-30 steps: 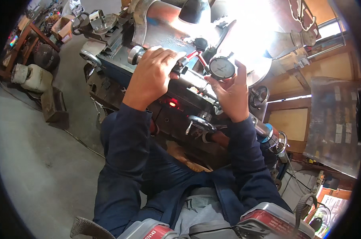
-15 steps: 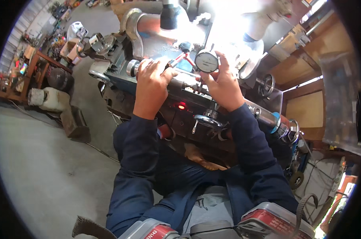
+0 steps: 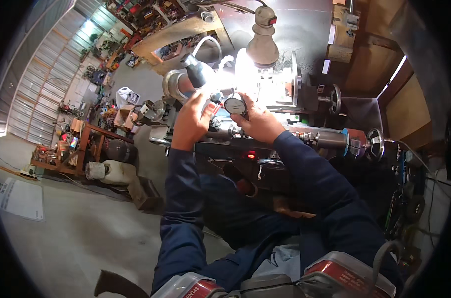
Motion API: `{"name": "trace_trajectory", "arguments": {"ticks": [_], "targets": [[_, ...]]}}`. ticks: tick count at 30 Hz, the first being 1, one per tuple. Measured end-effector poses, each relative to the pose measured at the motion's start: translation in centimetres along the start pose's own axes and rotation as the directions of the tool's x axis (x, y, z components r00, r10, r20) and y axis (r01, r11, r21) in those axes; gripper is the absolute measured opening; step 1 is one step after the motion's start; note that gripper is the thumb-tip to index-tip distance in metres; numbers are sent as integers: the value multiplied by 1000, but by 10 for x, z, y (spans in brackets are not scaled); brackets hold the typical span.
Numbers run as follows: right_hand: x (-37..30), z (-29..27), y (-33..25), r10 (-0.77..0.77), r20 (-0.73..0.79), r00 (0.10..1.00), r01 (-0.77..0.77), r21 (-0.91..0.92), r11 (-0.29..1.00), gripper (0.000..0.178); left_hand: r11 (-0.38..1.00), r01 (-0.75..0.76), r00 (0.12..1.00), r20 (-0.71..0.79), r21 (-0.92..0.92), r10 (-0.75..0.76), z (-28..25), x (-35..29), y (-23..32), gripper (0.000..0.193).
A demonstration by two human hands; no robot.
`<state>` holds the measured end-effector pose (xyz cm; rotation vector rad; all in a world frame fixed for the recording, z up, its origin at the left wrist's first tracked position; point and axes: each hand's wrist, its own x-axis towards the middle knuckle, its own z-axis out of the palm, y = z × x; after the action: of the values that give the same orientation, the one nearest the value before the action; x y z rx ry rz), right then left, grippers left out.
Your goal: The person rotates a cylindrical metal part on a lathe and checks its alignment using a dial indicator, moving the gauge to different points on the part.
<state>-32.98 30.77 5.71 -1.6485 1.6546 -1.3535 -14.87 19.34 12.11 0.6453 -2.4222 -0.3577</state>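
My right hand [image 3: 264, 122] pinches a round dial indicator [image 3: 235, 105] by its rim, with the white face turned up toward me. Just left of it, my left hand [image 3: 189, 122] is closed around the jointed red-and-metal arm [image 3: 216, 108] of the indicator's stand; its fingertips are partly lost in glare. A dark knob [image 3: 216, 97] sits at the arm's joint, between the two hands. Both hands are over the bed of a metalworking machine [image 3: 220, 149], close to a horizontal metal shaft [image 3: 220, 134].
A bright work lamp [image 3: 262, 47] hangs behind the hands. A dark nozzle-like cylinder [image 3: 193, 69] stands near my left fingers. Handwheels [image 3: 375, 144] and a crank handle [image 3: 270, 162] stick out from the machine. Beyond it is a wooden frame [image 3: 180, 35]; a gas cylinder [image 3: 120, 150] stands at left.
My view has swung up and left, so the machine looks lower and more of the workshop shows. Both hands keep their holds; the dial has come nearer my left hand.
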Motion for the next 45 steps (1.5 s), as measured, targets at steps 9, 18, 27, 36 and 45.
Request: {"name": "trace_trajectory", "arguments": {"ticks": [9,18,27,36,45], "targets": [[0,-2,-1,-33,-18,999,33,30,999,57,820,-217,898,437,530,-45,22,54,-21,25],[6,-11,-15,75,69,995,-83,120,989,52,874,-156,976,206,460,66,29,44,-32,22],[2,-3,-3,8,18,1000,-9,67,998,55,908,-163,941,336,386,26,20,50,-17,18],[7,5,11,77,75,994,-87,137,987,57,957,-157,951,297,242,81,12,42,-21,22],[5,-6,-1,54,238,970,-124,293,948,57,914,42,966,218,404,-141,17,45,-24,23]]}}
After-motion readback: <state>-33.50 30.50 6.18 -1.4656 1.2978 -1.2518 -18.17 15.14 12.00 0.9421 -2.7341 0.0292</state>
